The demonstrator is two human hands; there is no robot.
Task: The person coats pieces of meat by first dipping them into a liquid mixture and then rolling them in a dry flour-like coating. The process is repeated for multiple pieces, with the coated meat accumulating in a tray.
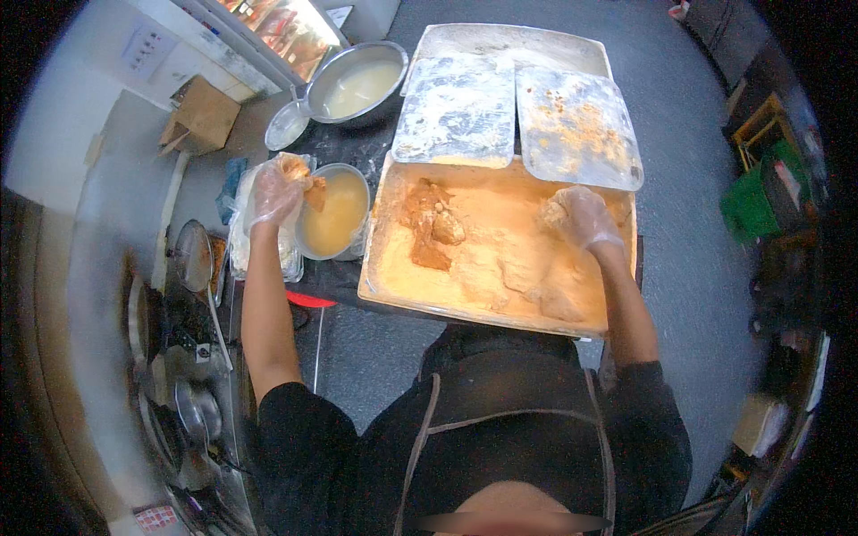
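Note:
My left hand, in a clear plastic glove, grips an orange-brown piece of food beside a round bowl of cloudy tan liquid. Part of the piece hangs over the bowl's left side. At the right of a large tub of pale orange flour, my right hand wears a similar glove. Its fingers close on a flour-coated piece, partly hidden by the hand. A wet brown patch and a lumpy coated piece lie on the flour at the left.
Two floury trays rest across the tub's far side. Beyond the liquid stand a large metal bowl and a small strainer. A clear container sits under my left forearm; pans line the left counter.

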